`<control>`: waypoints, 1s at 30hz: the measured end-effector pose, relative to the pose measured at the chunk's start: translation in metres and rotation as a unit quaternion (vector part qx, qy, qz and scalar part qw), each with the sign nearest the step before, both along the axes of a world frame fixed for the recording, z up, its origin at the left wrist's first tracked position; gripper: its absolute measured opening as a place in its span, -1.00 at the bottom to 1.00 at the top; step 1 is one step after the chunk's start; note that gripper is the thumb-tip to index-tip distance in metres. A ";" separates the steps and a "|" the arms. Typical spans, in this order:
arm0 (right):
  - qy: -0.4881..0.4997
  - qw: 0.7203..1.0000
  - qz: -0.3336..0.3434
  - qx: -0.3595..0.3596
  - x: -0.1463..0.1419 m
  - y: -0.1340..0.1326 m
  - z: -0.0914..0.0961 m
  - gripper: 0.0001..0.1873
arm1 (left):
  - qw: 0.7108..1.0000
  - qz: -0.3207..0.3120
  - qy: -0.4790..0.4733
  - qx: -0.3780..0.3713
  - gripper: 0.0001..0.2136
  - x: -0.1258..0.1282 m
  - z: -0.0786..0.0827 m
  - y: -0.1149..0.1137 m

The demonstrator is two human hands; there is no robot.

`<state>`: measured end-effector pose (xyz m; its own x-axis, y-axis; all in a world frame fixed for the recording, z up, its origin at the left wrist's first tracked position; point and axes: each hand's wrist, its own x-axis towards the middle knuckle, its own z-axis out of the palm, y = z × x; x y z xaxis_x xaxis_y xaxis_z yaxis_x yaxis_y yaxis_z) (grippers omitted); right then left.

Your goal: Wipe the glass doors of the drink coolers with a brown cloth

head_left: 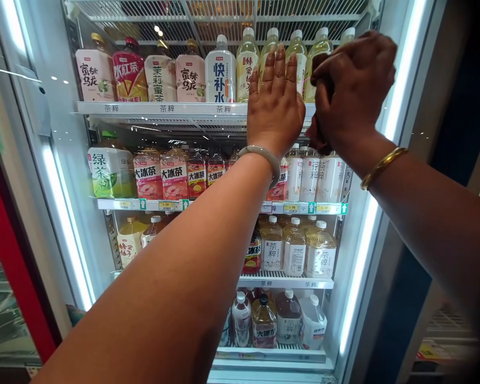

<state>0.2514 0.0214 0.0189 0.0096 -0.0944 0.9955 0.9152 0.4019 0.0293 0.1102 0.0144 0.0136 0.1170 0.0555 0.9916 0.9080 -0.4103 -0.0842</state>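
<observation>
My left hand is open, its fingers stretched flat and upward against the pale yellow tea bottles on the cooler's top shelf. A pale bangle circles that wrist. My right hand, with a gold bangle on its wrist, is closed around a dark object that I cannot make out. It is held upright just right of my left hand, at the right end of the same shelf. The two hands almost touch.
The lit drinks cooler has several wire shelves full of bottles: pink and red ones top left, a green tea bottle below, clear tea bottles lower right. A red frame stands at the left and the cooler's white side post at the right.
</observation>
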 end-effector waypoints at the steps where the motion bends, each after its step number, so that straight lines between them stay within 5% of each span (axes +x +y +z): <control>1: -0.031 1.000 0.003 0.002 -0.002 -0.002 -0.007 -0.73 | 1.000 0.003 0.002 -0.003 -0.35 0.000 0.000 -0.001; 6: -0.116 0.993 0.027 0.013 0.022 -0.001 -0.027 -0.66 | 1.000 0.009 -0.003 0.001 -0.35 0.001 -0.002 -0.002; 10: -0.017 0.999 0.031 0.030 0.031 0.006 -0.008 -0.76 | 1.000 0.005 0.002 -0.022 -0.28 0.001 -0.001 -0.003; 14: 0.019 1.000 0.006 0.002 0.007 0.004 0.004 -0.74 | 0.998 -0.041 0.003 -0.054 -0.13 -0.001 0.001 -0.004; 21: -0.113 0.991 0.073 -0.001 0.022 0.002 -0.027 -0.67 | 0.996 -0.008 0.032 -0.085 -0.01 -0.003 0.002 0.003; 25: -0.034 0.997 0.062 0.020 0.036 0.015 -0.008 -0.69 | 0.995 0.035 0.038 -0.083 -0.09 -0.002 0.001 0.004; 30: 0.021 0.999 0.037 0.018 0.009 0.016 0.012 -0.75 | 0.998 0.045 -0.002 -0.044 -0.28 -0.001 0.000 -0.003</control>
<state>0.2607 0.0375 0.0309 0.0600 -0.1285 0.9899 0.8834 0.4686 0.0072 0.1089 0.0114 0.0132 0.1037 0.1519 0.9829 0.9417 -0.3331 -0.0479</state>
